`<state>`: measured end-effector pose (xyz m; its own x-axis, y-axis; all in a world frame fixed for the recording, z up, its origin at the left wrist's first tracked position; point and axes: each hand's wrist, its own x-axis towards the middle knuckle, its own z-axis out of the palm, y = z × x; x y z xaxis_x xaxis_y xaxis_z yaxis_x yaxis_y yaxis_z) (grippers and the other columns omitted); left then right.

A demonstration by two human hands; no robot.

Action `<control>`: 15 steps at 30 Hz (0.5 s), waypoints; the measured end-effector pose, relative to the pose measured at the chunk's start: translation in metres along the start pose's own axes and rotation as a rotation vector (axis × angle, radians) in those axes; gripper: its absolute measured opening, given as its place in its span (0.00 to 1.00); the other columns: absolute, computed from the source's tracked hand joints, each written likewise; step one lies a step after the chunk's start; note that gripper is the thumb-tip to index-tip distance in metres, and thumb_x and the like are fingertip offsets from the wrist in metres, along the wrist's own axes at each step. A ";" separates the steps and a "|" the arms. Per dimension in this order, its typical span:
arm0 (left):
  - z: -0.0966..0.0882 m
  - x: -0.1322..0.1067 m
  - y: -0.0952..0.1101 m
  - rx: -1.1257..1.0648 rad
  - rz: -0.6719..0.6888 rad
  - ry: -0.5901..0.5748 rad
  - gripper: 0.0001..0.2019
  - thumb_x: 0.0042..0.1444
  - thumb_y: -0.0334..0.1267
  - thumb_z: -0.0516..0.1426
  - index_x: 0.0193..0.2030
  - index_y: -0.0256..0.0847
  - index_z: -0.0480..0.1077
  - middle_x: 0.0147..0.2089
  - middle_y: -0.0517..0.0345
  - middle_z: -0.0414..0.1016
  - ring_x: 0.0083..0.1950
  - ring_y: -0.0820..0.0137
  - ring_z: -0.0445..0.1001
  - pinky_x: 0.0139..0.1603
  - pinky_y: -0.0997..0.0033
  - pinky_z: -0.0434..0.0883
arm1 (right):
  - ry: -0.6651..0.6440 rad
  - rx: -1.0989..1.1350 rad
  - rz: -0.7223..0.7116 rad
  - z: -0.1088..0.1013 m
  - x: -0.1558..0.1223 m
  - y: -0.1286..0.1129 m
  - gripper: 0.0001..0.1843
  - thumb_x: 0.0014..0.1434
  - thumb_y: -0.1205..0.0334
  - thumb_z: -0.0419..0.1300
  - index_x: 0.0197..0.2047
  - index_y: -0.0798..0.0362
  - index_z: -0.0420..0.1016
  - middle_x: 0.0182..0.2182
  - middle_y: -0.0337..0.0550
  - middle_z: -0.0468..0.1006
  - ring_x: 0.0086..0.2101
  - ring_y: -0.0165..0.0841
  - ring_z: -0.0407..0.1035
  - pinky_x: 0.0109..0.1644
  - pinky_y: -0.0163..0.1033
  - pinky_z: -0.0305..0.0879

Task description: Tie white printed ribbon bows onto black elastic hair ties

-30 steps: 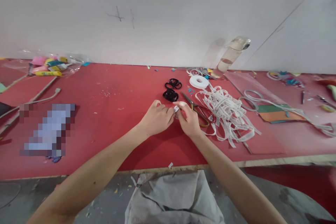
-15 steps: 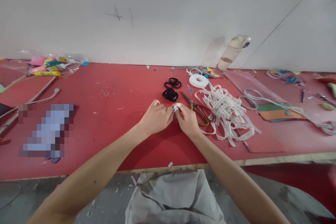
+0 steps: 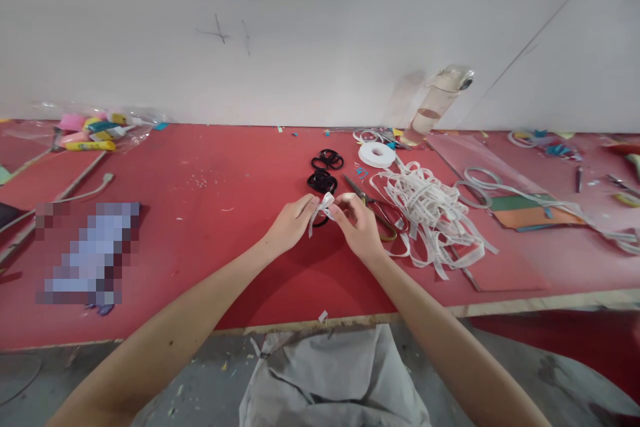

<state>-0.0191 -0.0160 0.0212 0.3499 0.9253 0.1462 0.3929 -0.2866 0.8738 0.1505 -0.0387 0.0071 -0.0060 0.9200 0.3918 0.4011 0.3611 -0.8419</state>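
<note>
Between my hands is a white printed ribbon [image 3: 326, 203] shaped into a small bow, with a black hair tie [image 3: 320, 221] showing just beneath it. My left hand [image 3: 294, 219] pinches the bow's left side, where a ribbon tail hangs down. My right hand [image 3: 359, 221] grips its right side between thumb and finger. Just beyond the hands lie more black hair ties [image 3: 323, 181] in two small clusters. Scissors [image 3: 385, 230] rest open beside my right hand, their handles partly covered. A tangled heap of printed white ribbon [image 3: 425, 207] spreads to the right.
A white ribbon roll [image 3: 377, 154] lies behind the heap, and a clear bottle [image 3: 435, 110] stands near the wall. Coloured sheets [image 3: 535, 213] and a grey cable [image 3: 565, 205] are at right. A pixelated bluish object [image 3: 95, 247] lies left, below a plastic bag of colourful items [image 3: 95, 130].
The hands have moved slightly apart. The ribbon, earlier mostly hidden in the fingers, now shows as a bow with loops and a tail, and the black hair tie is visible under it.
</note>
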 end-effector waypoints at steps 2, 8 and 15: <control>0.000 0.000 0.000 0.002 0.001 0.012 0.18 0.67 0.47 0.43 0.31 0.41 0.63 0.26 0.62 0.69 0.30 0.72 0.70 0.33 0.73 0.66 | -0.028 -0.015 0.007 0.000 0.000 0.000 0.15 0.63 0.48 0.57 0.34 0.52 0.68 0.30 0.40 0.74 0.30 0.30 0.69 0.36 0.34 0.68; -0.004 0.004 -0.007 -0.117 0.062 -0.134 0.14 0.65 0.47 0.48 0.34 0.40 0.64 0.32 0.62 0.71 0.32 0.73 0.73 0.38 0.73 0.67 | -0.119 0.037 0.025 -0.001 0.001 -0.004 0.16 0.64 0.49 0.55 0.33 0.52 0.70 0.23 0.36 0.71 0.25 0.28 0.67 0.33 0.33 0.65; 0.000 0.005 -0.010 0.099 0.084 -0.067 0.16 0.67 0.47 0.43 0.31 0.42 0.58 0.26 0.63 0.65 0.29 0.71 0.68 0.32 0.71 0.64 | -0.235 0.045 -0.002 -0.003 0.002 -0.006 0.18 0.67 0.49 0.52 0.29 0.52 0.66 0.21 0.36 0.71 0.24 0.27 0.66 0.32 0.32 0.64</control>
<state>-0.0209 -0.0086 0.0129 0.4401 0.8792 0.1825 0.4407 -0.3885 0.8092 0.1504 -0.0393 0.0140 -0.2222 0.9274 0.3010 0.3597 0.3649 -0.8588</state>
